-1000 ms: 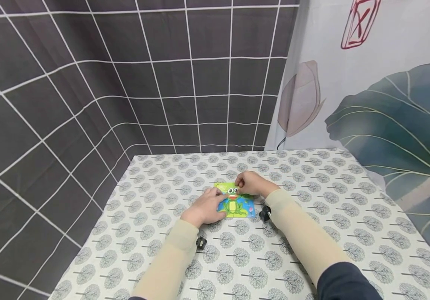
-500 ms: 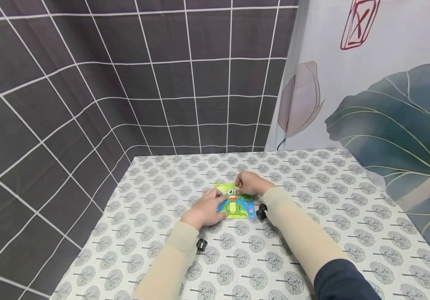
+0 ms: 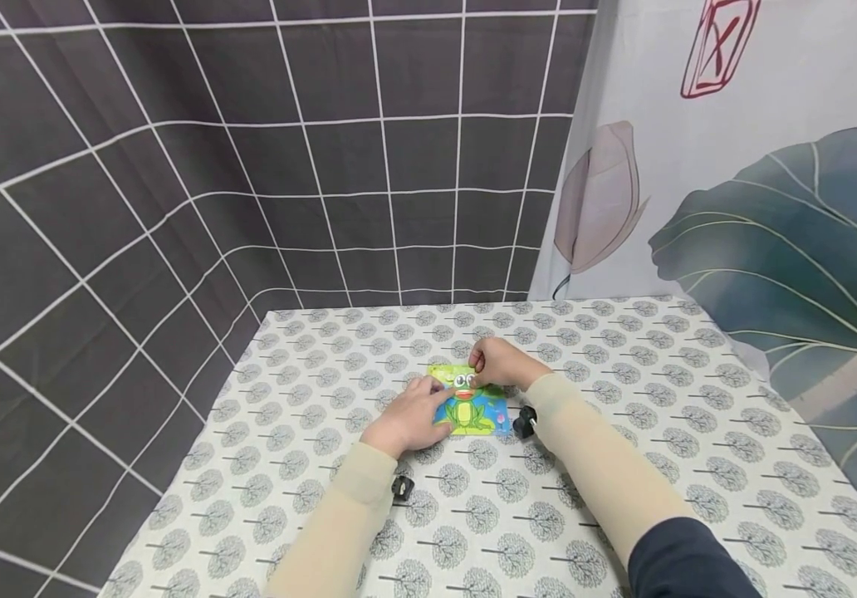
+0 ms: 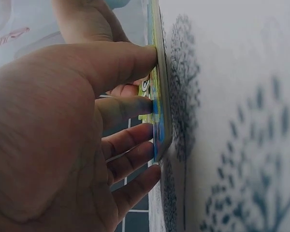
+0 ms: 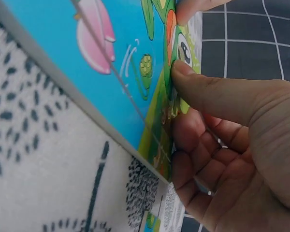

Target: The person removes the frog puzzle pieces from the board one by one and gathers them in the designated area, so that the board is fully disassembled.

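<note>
A small frog puzzle (image 3: 475, 410) with a blue and green picture lies flat on the tree-patterned tablecloth (image 3: 623, 399). My left hand (image 3: 408, 417) rests on its left side, and its straight fingers (image 4: 130, 108) press on the board (image 4: 158, 96). My right hand (image 3: 497, 364) is at the puzzle's far right corner. Its thumb (image 5: 203, 89) presses a green piece beside the frog's eye on the puzzle (image 5: 101, 63), while its other fingers (image 5: 193, 164) curl against the board's far edge.
Small black camera mounts sit at my left wrist (image 3: 401, 486) and right wrist (image 3: 524, 423). A dark grid-patterned backdrop (image 3: 174, 208) closes the left and back; a leaf-printed curtain (image 3: 757, 216) hangs at the right. The table's left edge (image 3: 197, 440) runs close by.
</note>
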The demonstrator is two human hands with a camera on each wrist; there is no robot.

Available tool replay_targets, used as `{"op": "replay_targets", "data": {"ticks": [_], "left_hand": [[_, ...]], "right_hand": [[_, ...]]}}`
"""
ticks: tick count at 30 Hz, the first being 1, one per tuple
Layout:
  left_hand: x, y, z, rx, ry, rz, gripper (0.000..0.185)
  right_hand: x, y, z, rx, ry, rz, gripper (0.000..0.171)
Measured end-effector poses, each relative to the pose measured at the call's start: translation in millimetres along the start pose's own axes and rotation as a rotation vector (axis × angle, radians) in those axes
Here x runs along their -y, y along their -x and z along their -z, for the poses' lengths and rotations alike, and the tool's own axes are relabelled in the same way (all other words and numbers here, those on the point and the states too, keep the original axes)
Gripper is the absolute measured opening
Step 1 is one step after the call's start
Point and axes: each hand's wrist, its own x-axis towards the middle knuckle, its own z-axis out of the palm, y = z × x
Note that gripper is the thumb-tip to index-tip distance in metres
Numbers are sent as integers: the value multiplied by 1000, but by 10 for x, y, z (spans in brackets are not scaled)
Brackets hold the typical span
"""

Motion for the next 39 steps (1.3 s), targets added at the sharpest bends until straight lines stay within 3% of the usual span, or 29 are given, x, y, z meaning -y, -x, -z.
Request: {"op": "replay_targets", "data": {"ticks": [8,15,24,28,34,39], "left_hand": [[40,-17,-30,-19,34,-3,72],[57,-15,-15,-24,54,-11,72],[60,-14,-7,-20,67,-6,72],[65,-23,-15,-27,70,-12,72],[65,-19,-17,-29,50,-16,71],[52,-21,-3,-27,39,-18,71]], "right_hand": [[-77,-29,-18,-44,-88,16,23],[-55,1,-9,-61,-87,35,16],[-71,40,13,-2,-95,68,27],[-59,61,31,13,-68,94,31],[-28,85,32,-6,25,160,22],[-34,82,17,-27,93,159,19]]}}
